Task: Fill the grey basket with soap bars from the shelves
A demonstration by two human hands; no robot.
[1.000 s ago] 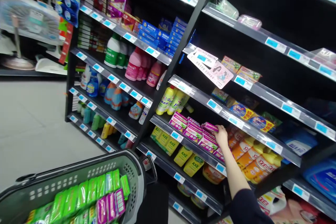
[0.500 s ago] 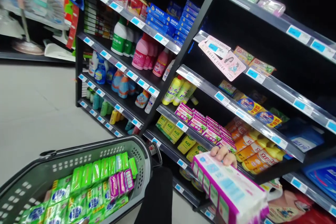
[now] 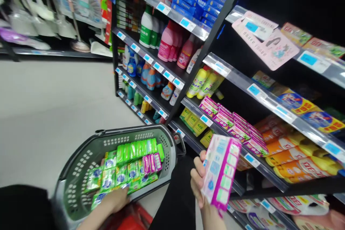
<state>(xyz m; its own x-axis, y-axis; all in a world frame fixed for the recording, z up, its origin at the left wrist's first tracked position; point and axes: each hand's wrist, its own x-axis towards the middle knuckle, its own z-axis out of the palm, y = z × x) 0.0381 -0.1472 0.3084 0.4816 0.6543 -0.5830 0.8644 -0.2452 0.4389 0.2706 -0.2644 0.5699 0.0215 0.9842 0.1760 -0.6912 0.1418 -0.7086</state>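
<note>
My right hand [image 3: 198, 179] is closed round a white and magenta multipack of what look like soap bars [image 3: 221, 172], held upright in front of the shelves. Its fingers wrap the pack's left edge. My left hand [image 3: 117, 198] is at the near side of a grey-green shopping basket [image 3: 78, 167], close to the green packs [image 3: 122, 174]; its fingers are mostly hidden and blurred. Rows of green wrapped packs fill much of the basket. A smaller magenta pack [image 3: 151, 163] lies among them, toward the right end.
Shelves on the right hold magenta boxes [image 3: 225, 118], yellow AXE packs [image 3: 192, 120] and orange bottles [image 3: 304, 156]. A pink shelf sign [image 3: 266, 43] sticks out. Dustpans [image 3: 40, 21] stand at the back left beyond the pale floor [image 3: 59, 97]. Something red [image 3: 132, 217] is beneath the basket's near side.
The multipack in my right hand has moved left and turned from lying slanted to upright. My left hand has come into view at the basket. The view has shifted, so the basket sits farther right.
</note>
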